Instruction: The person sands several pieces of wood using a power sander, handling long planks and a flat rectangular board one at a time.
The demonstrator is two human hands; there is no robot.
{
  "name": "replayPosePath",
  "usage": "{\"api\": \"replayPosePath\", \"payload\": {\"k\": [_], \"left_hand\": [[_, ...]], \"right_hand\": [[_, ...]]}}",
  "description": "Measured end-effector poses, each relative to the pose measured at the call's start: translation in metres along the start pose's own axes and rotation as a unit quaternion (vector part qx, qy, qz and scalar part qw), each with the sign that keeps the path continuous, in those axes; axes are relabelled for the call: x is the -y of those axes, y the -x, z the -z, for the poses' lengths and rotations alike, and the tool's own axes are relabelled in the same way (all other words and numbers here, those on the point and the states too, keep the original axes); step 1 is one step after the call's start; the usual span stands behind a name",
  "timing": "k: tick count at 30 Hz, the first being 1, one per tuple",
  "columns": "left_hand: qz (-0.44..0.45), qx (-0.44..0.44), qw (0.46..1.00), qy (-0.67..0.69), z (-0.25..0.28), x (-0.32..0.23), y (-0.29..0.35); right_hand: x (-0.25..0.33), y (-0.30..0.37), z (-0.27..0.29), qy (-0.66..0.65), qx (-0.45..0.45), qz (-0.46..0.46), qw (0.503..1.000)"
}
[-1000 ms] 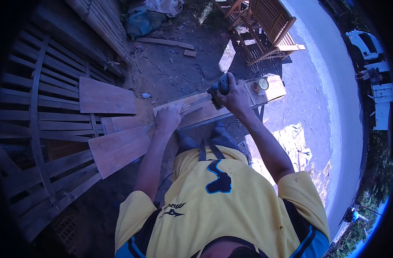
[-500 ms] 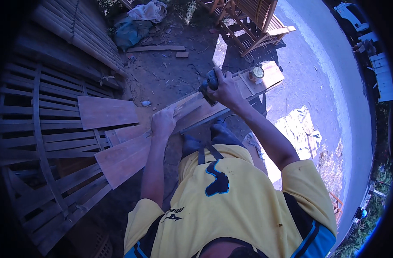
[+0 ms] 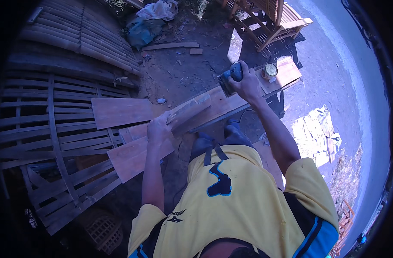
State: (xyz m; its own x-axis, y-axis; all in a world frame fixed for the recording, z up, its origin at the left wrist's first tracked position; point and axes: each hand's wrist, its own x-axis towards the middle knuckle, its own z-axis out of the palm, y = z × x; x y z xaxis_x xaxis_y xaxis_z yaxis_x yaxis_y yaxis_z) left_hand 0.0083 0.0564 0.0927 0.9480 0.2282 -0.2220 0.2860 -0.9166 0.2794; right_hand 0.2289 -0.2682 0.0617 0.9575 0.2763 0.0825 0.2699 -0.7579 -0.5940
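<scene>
My right hand (image 3: 249, 87) is wrapped round a dark blue-green power sander (image 3: 229, 81), which sits over the bench just beyond the right end of a narrow wooden board (image 3: 190, 110). My left hand (image 3: 159, 127) grips that board near its left end. The board lies at a slant along a long wooden bench (image 3: 231, 103). Beside my left forearm lies a flat reddish plank (image 3: 134, 159), partly hidden by the arm. The sander's underside is hidden from view.
An open round can (image 3: 270, 70) stands toward the bench's right end. Another flat plank (image 3: 121, 112) rests on a slatted bamboo frame (image 3: 56, 137) at left. A wooden chair (image 3: 278, 30) stands at the far right. A pale sheet (image 3: 319, 135) lies on the ground at right.
The view has shifted, moving the scene rightward in the picture. The sander has moved slightly right, away from the board's end. My left hand and the board have moved a little left along the bench.
</scene>
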Motion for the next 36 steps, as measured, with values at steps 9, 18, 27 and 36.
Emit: {"api": "replayPosePath", "payload": {"k": [9,18,27,36], "left_hand": [[0.045,-0.003,0.998,-0.034,-0.005,0.000,0.003],[0.054,-0.013,0.998,-0.033,-0.009,0.010,-0.001],[0.048,-0.016,0.998,-0.029,-0.009,0.009,-0.004],[0.055,0.002,0.997,-0.048,-0.002,0.006,-0.009]], "right_hand": [[0.041,0.014,0.010,-0.473,0.225,-0.182,0.832],[0.058,-0.006,-0.027,-0.495,0.292,-0.174,0.799],[0.061,-0.019,-0.016,-0.497,0.318,-0.169,0.790],[0.057,-0.017,-0.018,-0.497,0.302,-0.145,0.800]]}}
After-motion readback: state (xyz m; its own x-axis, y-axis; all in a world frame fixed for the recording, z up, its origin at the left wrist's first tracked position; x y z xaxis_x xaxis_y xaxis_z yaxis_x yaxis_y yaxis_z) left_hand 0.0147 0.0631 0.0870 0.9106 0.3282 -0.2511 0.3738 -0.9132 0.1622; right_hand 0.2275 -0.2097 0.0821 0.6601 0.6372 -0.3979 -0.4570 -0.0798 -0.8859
